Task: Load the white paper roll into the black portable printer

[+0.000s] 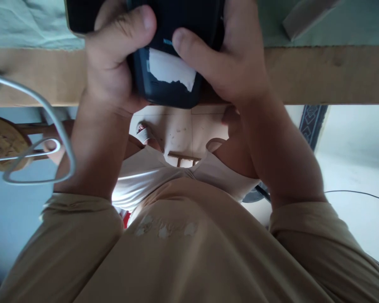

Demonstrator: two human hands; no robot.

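Note:
Both hands grip a dark handheld label printer (169, 90) at the top middle of the head view. Part of its pale blue lettering, "NIIM", shows beside my right thumb. Below the lettering is a white label (172, 67) with a torn lower edge. My left hand (113, 50) is closed around the left side, thumb on the front face. From the right side, my right hand (230, 63) wraps it with the thumb laid across the front. The fingers behind the printer are hidden, and its upper end is cut off by the frame.
A black phone-like slab with a gold edge (78, 17) lies left of the printer on a green cloth (34, 25). The wooden table edge (318, 75) runs across. A white cable (50, 113) loops at left near a round wooden stool (6, 143). A greyish bar (309, 17) rests at upper right.

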